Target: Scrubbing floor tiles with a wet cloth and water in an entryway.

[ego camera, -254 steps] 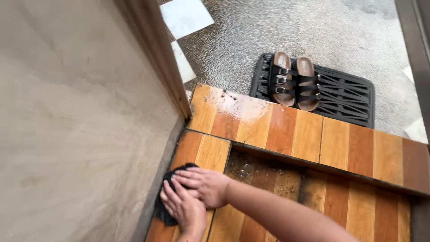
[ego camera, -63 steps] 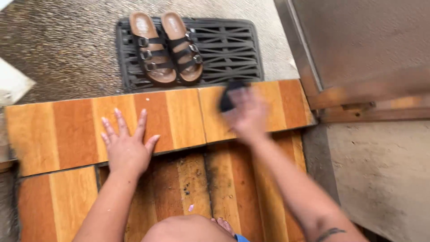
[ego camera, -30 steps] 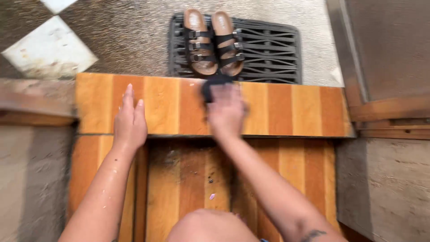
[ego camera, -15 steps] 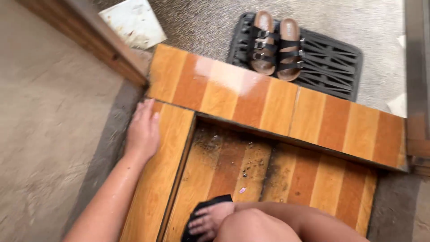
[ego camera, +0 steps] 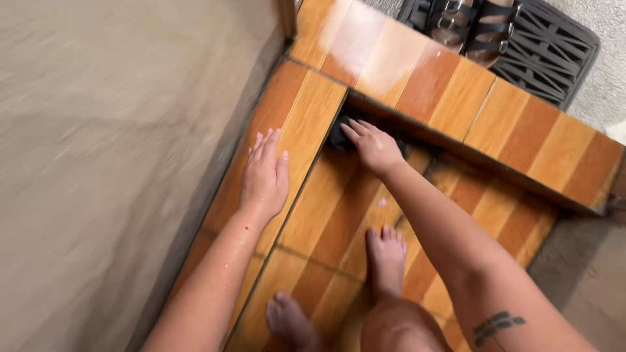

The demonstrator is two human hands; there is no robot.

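My right hand presses a black cloth into the far left corner of the sunken orange-and-brown tiled floor, right under the raised tiled ledge. Most of the cloth is hidden beneath the hand. My left hand lies flat, fingers together, on the raised tile strip along the left side, holding nothing. My bare feet stand on the sunken tiles below the hands.
A plain beige wall fills the left side. Beyond the ledge, a pair of brown sandals with black straps sits on a black rubber mat. Grey concrete borders the tiles at the right.
My right hand has carried the black cloth from the near part of the sunken floor up into the far left corner. The view has tilted down and left; my feet now show.
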